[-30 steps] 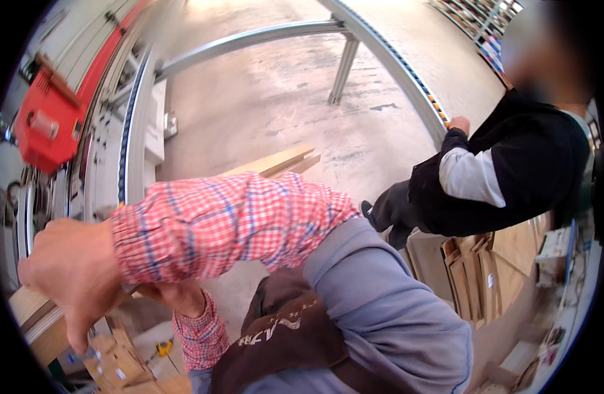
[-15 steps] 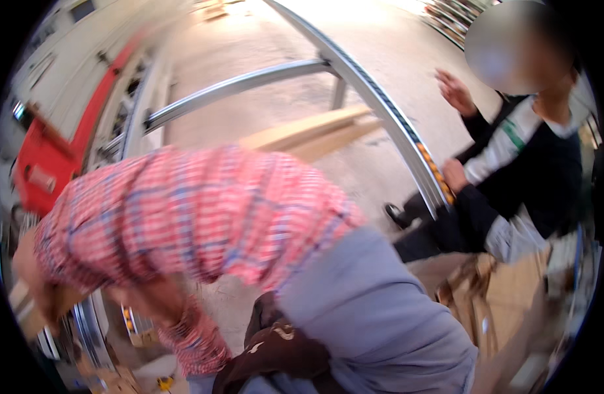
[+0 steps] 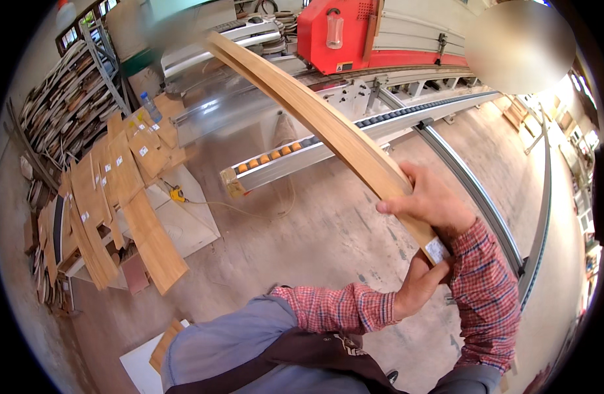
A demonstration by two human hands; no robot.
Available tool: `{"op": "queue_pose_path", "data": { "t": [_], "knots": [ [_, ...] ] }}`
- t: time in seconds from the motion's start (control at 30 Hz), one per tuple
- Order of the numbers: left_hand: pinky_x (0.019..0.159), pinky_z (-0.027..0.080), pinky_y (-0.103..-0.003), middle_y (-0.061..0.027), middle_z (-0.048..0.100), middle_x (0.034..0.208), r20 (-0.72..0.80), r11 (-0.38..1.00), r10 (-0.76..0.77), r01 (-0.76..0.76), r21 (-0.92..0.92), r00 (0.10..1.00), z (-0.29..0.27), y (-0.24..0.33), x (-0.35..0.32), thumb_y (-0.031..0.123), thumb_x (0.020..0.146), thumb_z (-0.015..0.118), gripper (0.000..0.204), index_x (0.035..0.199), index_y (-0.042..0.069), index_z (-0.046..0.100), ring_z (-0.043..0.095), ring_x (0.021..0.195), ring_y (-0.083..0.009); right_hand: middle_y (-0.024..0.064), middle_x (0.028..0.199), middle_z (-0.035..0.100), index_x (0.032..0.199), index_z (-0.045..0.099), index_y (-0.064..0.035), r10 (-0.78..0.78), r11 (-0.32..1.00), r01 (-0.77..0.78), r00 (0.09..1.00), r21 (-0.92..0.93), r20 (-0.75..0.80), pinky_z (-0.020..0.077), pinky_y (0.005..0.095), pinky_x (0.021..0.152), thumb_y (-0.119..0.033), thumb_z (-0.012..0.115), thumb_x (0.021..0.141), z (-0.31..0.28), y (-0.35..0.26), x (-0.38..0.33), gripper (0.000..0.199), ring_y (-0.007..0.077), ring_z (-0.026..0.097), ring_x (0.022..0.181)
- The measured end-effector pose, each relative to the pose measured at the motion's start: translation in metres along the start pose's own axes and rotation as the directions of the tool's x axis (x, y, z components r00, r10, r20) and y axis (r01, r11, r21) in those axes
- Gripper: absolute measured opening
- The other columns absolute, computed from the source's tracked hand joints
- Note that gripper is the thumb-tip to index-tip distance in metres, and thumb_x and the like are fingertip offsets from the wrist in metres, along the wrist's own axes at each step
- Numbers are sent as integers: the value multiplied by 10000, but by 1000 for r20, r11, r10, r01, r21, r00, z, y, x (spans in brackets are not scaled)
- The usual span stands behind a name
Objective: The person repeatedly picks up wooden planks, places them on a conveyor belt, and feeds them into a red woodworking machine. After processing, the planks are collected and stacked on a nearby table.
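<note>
A long, light-brown wooden board [image 3: 333,134] slants across my front, its far end up at the left and its near end low at the right. My right hand [image 3: 433,200] is closed over the board a little way from the near end, thumb across its face. At that near end, beside a white label [image 3: 436,250], the fingers of my left hand [image 3: 420,287] wrap the board from below. Both forearms wear red checked sleeves.
Cut wooden panels [image 3: 128,167] lie on a low stack at the left, with a yellow tape measure [image 3: 177,194]. Beyond the board runs a metal roller rail [image 3: 295,155]; another rail [image 3: 476,184] passes at my right. A red machine [image 3: 335,36] stands at the back.
My view has swung left, toward the panel stack and red machine. The board, mostly hidden before, now spans the front with both my hands on it. The co-worker's body has left view.
</note>
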State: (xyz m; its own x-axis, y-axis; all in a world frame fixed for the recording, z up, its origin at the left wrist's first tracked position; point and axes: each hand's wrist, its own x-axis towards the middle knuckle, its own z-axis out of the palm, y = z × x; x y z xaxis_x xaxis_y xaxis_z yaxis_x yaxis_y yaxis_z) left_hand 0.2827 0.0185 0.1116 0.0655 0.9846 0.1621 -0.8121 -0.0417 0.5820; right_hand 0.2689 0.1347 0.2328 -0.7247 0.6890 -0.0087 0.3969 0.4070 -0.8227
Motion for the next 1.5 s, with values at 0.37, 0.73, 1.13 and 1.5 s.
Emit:
{"op": "queue_pose_path", "data": {
  "t": [0.37, 0.73, 1.13, 1.5],
  "knots": [
    [860, 580, -362, -53, 590, 1187, -143, 860, -509, 506, -61, 849, -34, -84, -31, 231, 1010, 535, 450, 1403, 73, 382, 645, 1030, -161, 43, 950, 633, 1123, 630, 20, 379, 908, -393, 918, 142, 119, 475, 284, 787, -374, 863, 715, 23, 135, -49, 612, 120, 576, 882],
    [808, 569, -375, -77, 631, 1104, -325, 747, -625, 665, 17, 710, -82, -113, -31, 218, 996, 519, 312, 1259, 50, 525, 648, 974, -204, 126, 1091, 670, 1233, 609, 9, 336, 936, -330, 941, 123, -38, 473, 346, 939, -417, 850, 724, 57, 214, -58, 705, 209, 610, 1065],
    [875, 583, -523, -116, 627, 1250, -124, 614, -784, 789, -12, 609, -108, -58, 4, 313, 1016, 461, 358, 1270, 68, 520, 646, 1097, -289, 216, 1123, 698, 1144, 704, -24, 450, 881, -443, 893, 164, -6, 491, 439, 947, -654, 637, 826, 64, 218, -27, 709, 344, 654, 1080],
    [902, 559, -515, -140, 641, 1189, -245, 620, -759, 784, 10, 603, -122, -20, 0, 284, 979, 543, 343, 1236, 57, 545, 642, 1097, -316, 214, 1052, 707, 1122, 699, 3, 389, 919, -391, 920, 42, 54, 510, 460, 883, -538, 582, 921, 61, 220, -4, 589, 328, 674, 1001]
  ]
}}
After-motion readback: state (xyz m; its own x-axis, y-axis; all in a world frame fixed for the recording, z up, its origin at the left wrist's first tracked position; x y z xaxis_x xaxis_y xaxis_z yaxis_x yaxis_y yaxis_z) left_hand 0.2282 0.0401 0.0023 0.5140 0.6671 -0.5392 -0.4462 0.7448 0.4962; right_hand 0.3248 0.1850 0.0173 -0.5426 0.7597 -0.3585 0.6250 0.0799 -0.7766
